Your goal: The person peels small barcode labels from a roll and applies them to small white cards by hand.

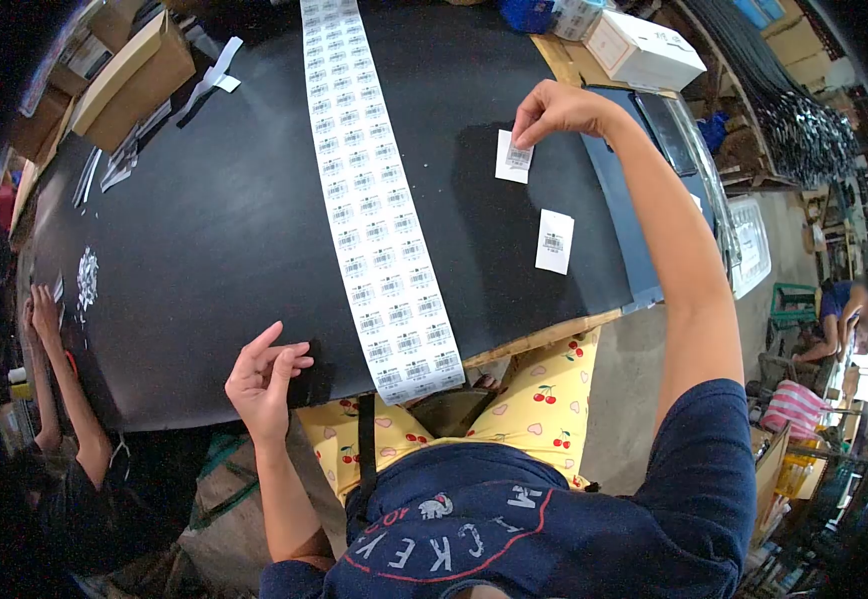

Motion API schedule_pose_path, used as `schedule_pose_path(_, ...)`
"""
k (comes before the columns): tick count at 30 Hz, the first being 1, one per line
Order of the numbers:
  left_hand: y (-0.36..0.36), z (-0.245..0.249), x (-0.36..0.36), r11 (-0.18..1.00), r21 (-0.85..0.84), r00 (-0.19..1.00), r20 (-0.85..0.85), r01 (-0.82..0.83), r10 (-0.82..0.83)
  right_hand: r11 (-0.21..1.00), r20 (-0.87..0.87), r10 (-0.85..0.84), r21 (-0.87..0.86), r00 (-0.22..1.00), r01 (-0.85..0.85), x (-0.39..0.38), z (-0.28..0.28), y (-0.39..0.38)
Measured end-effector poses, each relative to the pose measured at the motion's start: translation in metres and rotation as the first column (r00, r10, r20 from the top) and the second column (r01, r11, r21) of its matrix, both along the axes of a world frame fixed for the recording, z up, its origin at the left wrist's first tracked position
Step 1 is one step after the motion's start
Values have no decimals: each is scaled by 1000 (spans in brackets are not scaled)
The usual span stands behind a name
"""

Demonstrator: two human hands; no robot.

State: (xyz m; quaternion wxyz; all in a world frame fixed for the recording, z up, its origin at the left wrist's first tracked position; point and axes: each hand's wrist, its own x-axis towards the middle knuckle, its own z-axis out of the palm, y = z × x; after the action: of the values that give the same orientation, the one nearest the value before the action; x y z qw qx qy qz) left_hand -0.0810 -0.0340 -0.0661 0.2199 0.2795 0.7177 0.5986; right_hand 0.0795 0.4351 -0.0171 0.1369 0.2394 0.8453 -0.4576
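A long white strip of barcode labels [369, 200] runs down the black table [224, 200] and reaches its front edge. On the right, my right hand [554, 112] pinches with thumb and fingers at the top of a small white card [512, 172], which bears a barcode label. Whether the fingers grip the card or the label on it cannot be made out. Below it lies a second white card [554, 242] with a barcode label. To the left of the strip's lower end, my left hand [266, 384] is held at the table edge, fingers apart and holding nothing.
At the back right stands a white box [644, 50]; a cardboard box [139, 85] is at the back left beside paper strips [212, 80]. Small white scraps [87, 280] lie near a co-worker's hands [44, 314] at the far left. Another person sits far right.
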Motion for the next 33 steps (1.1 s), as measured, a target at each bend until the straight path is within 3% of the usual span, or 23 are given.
schedule_pose_path(28, -4, -1, 0, 997, -70, 994, -107, -30, 22, 991, -44, -19, -132, 999, 13, 11, 2, -1)
schedule_pose_path(33, -4, -2, 0, 999, -36, 995, -102, -10, 6, 998, -12, -19, -64, 1000, 19, 4, 2, 1)
